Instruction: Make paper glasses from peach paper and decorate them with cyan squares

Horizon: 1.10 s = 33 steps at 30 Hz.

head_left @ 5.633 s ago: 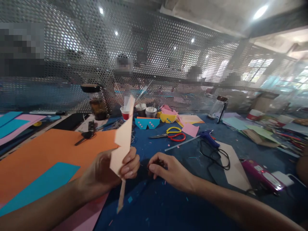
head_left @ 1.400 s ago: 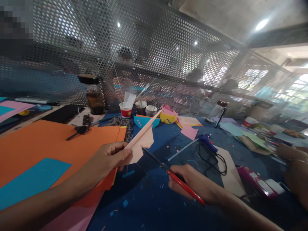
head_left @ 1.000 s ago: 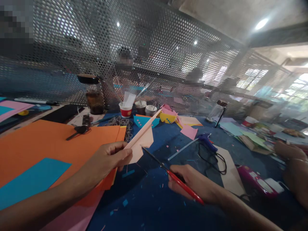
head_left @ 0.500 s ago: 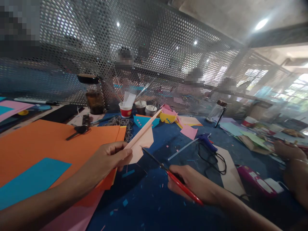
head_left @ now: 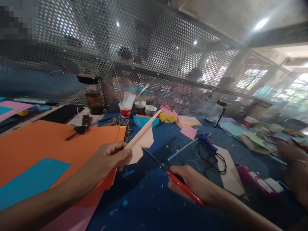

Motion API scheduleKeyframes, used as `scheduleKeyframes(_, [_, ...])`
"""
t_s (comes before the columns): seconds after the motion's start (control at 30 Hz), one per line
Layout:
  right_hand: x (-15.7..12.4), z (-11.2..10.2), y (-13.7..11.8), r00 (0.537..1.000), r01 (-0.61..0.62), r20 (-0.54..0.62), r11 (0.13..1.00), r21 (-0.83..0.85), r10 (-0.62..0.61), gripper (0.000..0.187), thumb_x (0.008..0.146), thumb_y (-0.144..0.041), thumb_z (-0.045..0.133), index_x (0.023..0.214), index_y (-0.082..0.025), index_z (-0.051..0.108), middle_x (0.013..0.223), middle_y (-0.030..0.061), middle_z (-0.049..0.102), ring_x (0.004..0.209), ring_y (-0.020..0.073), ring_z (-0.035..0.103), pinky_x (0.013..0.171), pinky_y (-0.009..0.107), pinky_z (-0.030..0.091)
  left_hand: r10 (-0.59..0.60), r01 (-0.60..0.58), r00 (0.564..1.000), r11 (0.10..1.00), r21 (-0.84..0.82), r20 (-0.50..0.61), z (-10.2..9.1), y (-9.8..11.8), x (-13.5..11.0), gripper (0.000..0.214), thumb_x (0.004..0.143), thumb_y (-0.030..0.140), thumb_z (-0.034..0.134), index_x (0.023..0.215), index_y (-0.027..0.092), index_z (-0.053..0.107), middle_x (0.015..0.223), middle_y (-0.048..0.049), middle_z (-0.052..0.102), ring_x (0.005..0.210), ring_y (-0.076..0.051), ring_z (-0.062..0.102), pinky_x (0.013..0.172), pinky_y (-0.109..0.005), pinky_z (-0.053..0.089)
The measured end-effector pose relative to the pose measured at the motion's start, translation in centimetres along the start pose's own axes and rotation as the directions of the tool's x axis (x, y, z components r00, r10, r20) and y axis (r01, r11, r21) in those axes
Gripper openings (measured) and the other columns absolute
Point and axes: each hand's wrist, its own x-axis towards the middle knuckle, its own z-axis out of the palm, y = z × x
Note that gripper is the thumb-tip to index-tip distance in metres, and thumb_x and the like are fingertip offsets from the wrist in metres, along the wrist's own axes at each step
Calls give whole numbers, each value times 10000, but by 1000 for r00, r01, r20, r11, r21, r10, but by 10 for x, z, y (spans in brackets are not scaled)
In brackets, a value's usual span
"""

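A folded piece of pale peach paper (head_left: 144, 138) is pinched between the thumb and fingers of my left hand (head_left: 117, 156). A notch cuts into its lower right edge. My right hand (head_left: 187, 179) is closed around the red handles of a pair of scissors (head_left: 179, 183). Their dark blade tips point up and left and reach the notch; I cannot tell whether they touch the paper. Beneath my left forearm lie large orange sheets (head_left: 96, 136) and a blue paper rectangle (head_left: 39, 176).
Behind the paper stand a blue paper boat shape (head_left: 141, 121), a red-and-white cup (head_left: 125, 110) and a lidded jar (head_left: 92, 96). On the right lie a blue glue gun (head_left: 209, 142) with its cord and a purple pouch (head_left: 256, 181). Another person's hand (head_left: 290, 150) is at the right edge.
Almost nothing differs. My hands, the scissors and the peach paper keep nearly the same places. The other person's hand at the right edge has shifted slightly.
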Motion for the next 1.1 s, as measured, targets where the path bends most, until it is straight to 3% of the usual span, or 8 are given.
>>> scheduleKeyframes(0.13, [1, 1, -1, 1000, -28, 15, 997, 72, 27, 264, 913, -115, 634, 727, -215, 474, 587, -78, 513, 501, 68, 428, 472, 201, 327, -5, 5, 1000, 1000, 6, -4, 0, 0, 1, 378, 830, 521, 713, 633, 221, 595, 571, 48, 457, 515, -116, 390, 505, -266, 299])
scheduleKeyframes(0.5, [0, -1, -5, 1000, 8, -10, 1000, -19, -8, 261, 923, -144, 649, 728, -207, 488, 616, -59, 538, 546, 81, 475, 501, 205, 318, 4, -4, 1000, 1000, -11, 18, -2, -5, 1, 367, 845, 494, 731, 645, 216, 600, 587, 46, 468, 525, -116, 391, 502, -265, 281])
scheduleKeyframes(1.1, [0, 1, 4, 1000, 13, 14, 1000, 21, -13, 265, 954, -224, 680, 765, -206, 495, 627, -72, 515, 517, 64, 450, 479, 188, 311, -2, 1, 1000, 1000, 27, 10, -2, 1, -2, 377, 822, 520, 722, 630, 219, 600, 555, 41, 494, 515, -124, 397, 508, -270, 284])
